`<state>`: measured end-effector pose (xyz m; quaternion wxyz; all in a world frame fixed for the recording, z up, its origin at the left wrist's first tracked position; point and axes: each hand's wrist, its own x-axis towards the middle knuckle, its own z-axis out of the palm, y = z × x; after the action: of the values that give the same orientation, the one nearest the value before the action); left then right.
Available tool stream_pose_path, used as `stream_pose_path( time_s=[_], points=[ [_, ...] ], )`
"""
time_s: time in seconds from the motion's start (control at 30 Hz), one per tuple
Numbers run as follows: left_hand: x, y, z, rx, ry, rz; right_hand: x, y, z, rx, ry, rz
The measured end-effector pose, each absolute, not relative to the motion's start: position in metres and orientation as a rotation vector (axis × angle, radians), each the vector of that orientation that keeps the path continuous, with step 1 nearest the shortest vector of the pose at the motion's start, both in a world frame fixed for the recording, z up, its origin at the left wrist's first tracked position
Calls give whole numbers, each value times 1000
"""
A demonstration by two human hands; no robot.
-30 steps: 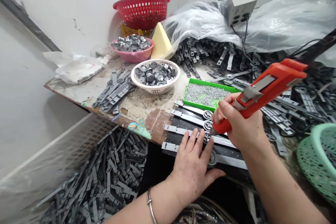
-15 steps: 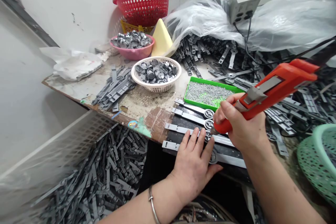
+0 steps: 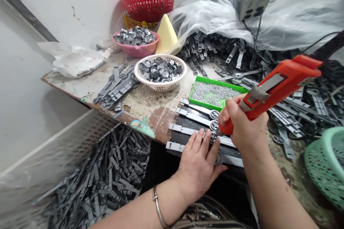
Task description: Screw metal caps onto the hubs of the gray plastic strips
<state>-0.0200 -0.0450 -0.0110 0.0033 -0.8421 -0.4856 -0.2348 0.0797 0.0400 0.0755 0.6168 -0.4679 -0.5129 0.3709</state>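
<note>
My right hand (image 3: 245, 127) grips an orange electric screwdriver (image 3: 271, 91), its tip down on the round end of a grey metal strip (image 3: 188, 130). Several such strips lie side by side on a dark board (image 3: 185, 139) at the table's front edge. My left hand (image 3: 200, 164) lies flat with fingers stretched out, pressing on the strips just left of the tip. A green tray of small screws (image 3: 212, 93) sits right behind the strips.
A white basket of round metal caps (image 3: 160, 72), a pink bowl of caps (image 3: 135, 41) and a red basket (image 3: 146, 0) stand behind. Grey strips are heaped at the right (image 3: 295, 114), on the table (image 3: 116, 87) and below it (image 3: 107, 175). A green basket (image 3: 326, 166) is at right.
Hands and screwdriver stay on the same strip; the view has shifted slightly, so everything sits a little lower left.
</note>
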Motion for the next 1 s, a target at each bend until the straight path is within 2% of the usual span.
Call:
stream_pose_path(
  time_s=[0.17,0.5,0.7,1.0],
  points=[
    [-20,-44,-10,-2659,-1509,-731,77,43,71,-1111,-1209,812],
    [-20,-41,-12,-2564,-1466,-752,92,49,80,-1074,-1196,964],
    [-25,-40,-13,-2555,-1404,-706,129,91,101,-991,-1110,765],
    [-27,-33,-13,-2488,-1320,-693,158,150,65,-1178,-1199,698]
  ],
)
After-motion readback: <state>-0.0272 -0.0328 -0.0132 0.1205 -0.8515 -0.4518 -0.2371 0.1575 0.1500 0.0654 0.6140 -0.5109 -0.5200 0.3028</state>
